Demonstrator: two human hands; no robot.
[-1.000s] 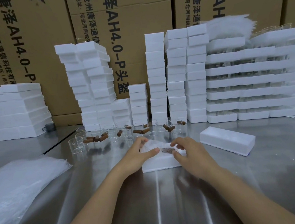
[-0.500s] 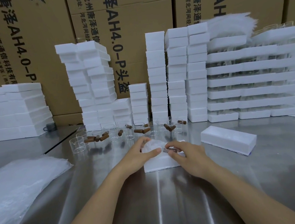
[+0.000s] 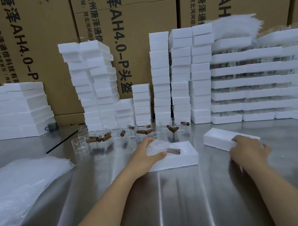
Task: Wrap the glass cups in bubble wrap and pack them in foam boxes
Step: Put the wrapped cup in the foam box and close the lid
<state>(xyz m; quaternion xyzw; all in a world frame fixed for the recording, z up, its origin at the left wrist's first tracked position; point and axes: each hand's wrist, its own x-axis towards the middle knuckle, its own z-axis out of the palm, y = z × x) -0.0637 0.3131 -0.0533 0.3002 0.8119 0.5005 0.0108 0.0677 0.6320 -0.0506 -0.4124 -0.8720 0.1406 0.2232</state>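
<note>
Foam box [image 3: 182, 161] holds the bubble-wrapped cup [image 3: 155, 148] our left hand [image 3: 144, 157] grips; right of it, our right hand [image 3: 248, 151] grasps a foam block [image 3: 218, 137].

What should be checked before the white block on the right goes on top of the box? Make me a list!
1. The wrapped bundle sits in the foam box: ok, at its left end.
2. Bundle below the rim: cannot tell, the left hand covers it.
3. Left hand off the box: not ok, it holds the bundle.
4. The right hand grips the foam block: ok, at its right end.
5. The table between box and block is bare: ok.
</note>
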